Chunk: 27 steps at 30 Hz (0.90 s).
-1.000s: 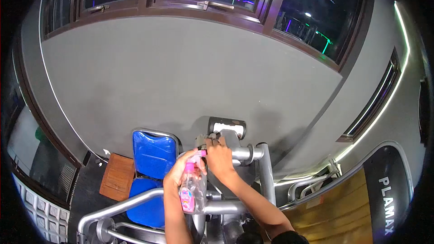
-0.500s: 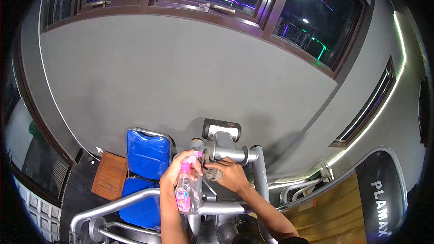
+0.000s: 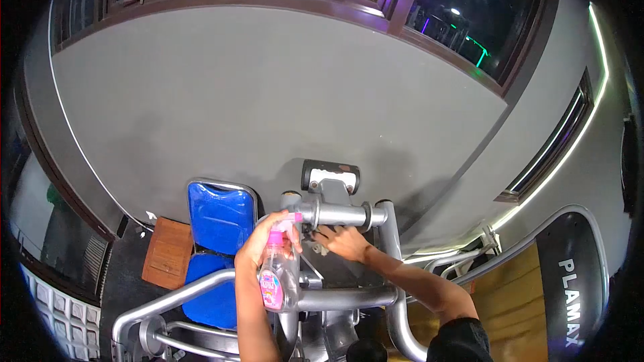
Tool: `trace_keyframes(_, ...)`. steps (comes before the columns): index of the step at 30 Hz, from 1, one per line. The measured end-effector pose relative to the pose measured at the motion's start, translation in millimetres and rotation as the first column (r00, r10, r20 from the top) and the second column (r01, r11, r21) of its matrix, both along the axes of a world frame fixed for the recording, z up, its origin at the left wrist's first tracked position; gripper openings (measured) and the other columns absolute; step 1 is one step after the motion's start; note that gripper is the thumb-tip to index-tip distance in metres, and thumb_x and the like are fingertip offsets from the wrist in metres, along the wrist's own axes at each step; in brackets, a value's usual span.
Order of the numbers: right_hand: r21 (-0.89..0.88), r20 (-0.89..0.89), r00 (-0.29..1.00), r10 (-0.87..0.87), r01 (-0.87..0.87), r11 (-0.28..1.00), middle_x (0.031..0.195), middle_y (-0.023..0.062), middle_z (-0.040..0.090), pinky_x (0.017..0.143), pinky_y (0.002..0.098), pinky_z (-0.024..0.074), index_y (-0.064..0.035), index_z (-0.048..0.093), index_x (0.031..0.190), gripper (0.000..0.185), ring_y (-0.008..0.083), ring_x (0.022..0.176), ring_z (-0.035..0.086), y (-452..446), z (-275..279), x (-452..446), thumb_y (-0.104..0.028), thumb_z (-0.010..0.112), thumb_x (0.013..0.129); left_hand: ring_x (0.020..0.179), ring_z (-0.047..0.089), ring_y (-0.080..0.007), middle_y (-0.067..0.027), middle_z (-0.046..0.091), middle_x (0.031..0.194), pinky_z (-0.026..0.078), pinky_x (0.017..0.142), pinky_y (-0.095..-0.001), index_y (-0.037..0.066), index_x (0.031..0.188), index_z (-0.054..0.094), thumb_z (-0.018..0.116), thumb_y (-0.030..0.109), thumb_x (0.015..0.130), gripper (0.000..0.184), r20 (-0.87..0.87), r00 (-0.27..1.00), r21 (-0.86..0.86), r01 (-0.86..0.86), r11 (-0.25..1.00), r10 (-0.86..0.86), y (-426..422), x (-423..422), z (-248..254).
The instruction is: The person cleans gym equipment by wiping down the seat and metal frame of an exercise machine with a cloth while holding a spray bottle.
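My left hand [image 3: 256, 244] is closed around the neck of a clear spray bottle [image 3: 274, 287] with a pink trigger head and a pink label. The bottle stands nearly upright in front of the silver tube frame of an exercise machine [image 3: 339, 214]. Just right of it, my right hand [image 3: 345, 244] reaches under the machine's horizontal tube, fingers curled on a greyish cloth [image 3: 319, 249]. Only a small part of the cloth shows; the hand and the frame hide the rest.
A blue padded chair [image 3: 220, 218] stands left of the machine, beside a brown wooden board [image 3: 168, 253]. Behind is a grey wall [image 3: 255, 94] under windows. At right stands a panel marked PLAMAX [image 3: 569, 295]. A curved silver bar [image 3: 171, 295] crosses the lower left.
My right hand and the cloth have moved from the tube's left end to lower down, beneath it. The left hand still holds the bottle. The view has shifted slightly.
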State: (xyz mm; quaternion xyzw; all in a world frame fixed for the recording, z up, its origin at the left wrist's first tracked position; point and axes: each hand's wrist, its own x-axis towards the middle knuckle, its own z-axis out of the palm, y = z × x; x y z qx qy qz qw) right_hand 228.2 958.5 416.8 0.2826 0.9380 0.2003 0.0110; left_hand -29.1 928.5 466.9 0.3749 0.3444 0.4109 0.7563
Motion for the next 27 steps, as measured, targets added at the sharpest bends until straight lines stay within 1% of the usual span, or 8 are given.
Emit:
trace_keyframes(1,0.008,-0.004,1.000,-0.008,0.008,1.000,0.105,0.0070,0.060,0.056,0.0349,0.0589,-0.0076,0.060,0.112,0.030,0.0225,0.074,0.071,1,-2,-3,-0.017,0.062,0.084,0.061,0.067,-0.0280,-0.0179,0.066,0.070,0.053,0.048,-0.0338,0.001,0.075,0.064,0.052,0.054,0.091,0.056,-0.006,1.000,-0.001,0.005,1.000,-0.005,1,-1,-1)
trace_keyframes(7,0.031,-0.059,0.984,-0.168,0.170,0.985,0.096,0.0057,0.064,0.055,0.0370,0.0583,-0.0084,0.062,0.101,0.021,0.0217,0.076,0.072,-13,-1,-9,-0.014,0.065,0.081,0.057,0.065,-0.0268,-0.0179,0.066,0.067,0.051,0.048,-0.0342,0.002,0.074,0.064,0.053,0.057,0.089,0.058,-0.001,1.000,-0.029,-0.029,0.999,0.029,2,-2,-10)
trace_keyframes(15,-0.106,0.115,0.841,-0.528,0.539,0.836,0.097,0.0102,0.069,0.061,0.0323,0.0580,-0.0051,0.065,0.107,0.031,0.0229,0.083,0.073,-34,7,21,-0.008,0.070,0.077,0.049,0.061,-0.0260,-0.0202,0.066,0.065,0.052,0.047,-0.0339,0.002,0.074,0.064,0.053,0.057,0.089,0.059,0.025,1.000,-0.013,-0.013,1.000,0.013,2,-2,-8)
trace_keyframes(19,-0.094,0.070,0.861,-0.503,0.508,0.856,0.103,0.0063,0.068,0.063,0.0306,0.0590,-0.0077,0.064,0.113,0.035,0.0215,0.087,0.072,-39,24,16,-0.010,0.068,0.079,0.051,0.063,-0.0267,-0.0203,0.066,0.066,0.052,0.048,-0.0345,0.001,0.075,0.064,0.052,0.057,0.090,0.059,-0.001,1.000,0.015,-0.016,1.000,0.016,3,-1,-5)
trace_keyframes(21,-0.004,-0.229,0.955,-0.189,0.193,0.981,0.116,0.0011,0.065,0.065,0.0333,0.0596,-0.0194,0.065,0.120,0.040,0.0209,0.088,0.070,-37,27,9,-0.009,0.062,0.082,0.053,0.065,-0.0272,-0.0200,0.066,0.066,0.053,0.048,-0.0353,0.000,0.076,0.063,0.051,0.056,0.091,0.060,0.035,0.999,-0.024,-0.004,1.000,0.005,3,-2,-7)
trace_keyframes(24,0.032,-0.186,0.975,-0.122,0.130,0.991,0.121,-0.0048,0.062,0.065,0.0297,0.0597,-0.0225,0.063,0.126,0.046,0.0172,0.090,0.067,-23,11,4,-0.012,0.063,0.081,0.057,0.065,-0.0241,-0.0201,0.068,0.071,0.054,0.050,-0.0332,0.001,0.077,0.065,0.048,0.057,0.094,0.061,0.039,0.999,-0.003,0.032,0.999,-0.032,2,-5,-7)
trace_keyframes(25,0.061,-0.199,0.978,-0.061,0.074,0.995,0.115,-0.0006,0.062,0.062,0.0275,0.0599,-0.0142,0.063,0.121,0.039,0.0175,0.093,0.065,-22,9,5,-0.013,0.062,0.082,0.057,0.065,-0.0241,-0.0201,0.068,0.071,0.054,0.050,-0.0332,0.001,0.077,0.065,0.048,0.057,0.094,0.061,0.036,0.999,-0.003,0.033,0.999,-0.033,2,-5,-6)
trace_keyframes(27,0.059,-0.132,0.981,-0.140,0.149,0.987,0.114,0.0006,0.062,0.061,0.0283,0.0599,-0.0133,0.063,0.122,0.041,0.0182,0.093,0.066,-21,1,4,-0.013,0.063,0.082,0.057,0.065,-0.0247,-0.0202,0.068,0.071,0.053,0.050,-0.0332,0.001,0.077,0.064,0.047,0.057,0.094,0.061,0.004,1.000,0.009,-0.001,1.000,0.001,2,-3,-6)
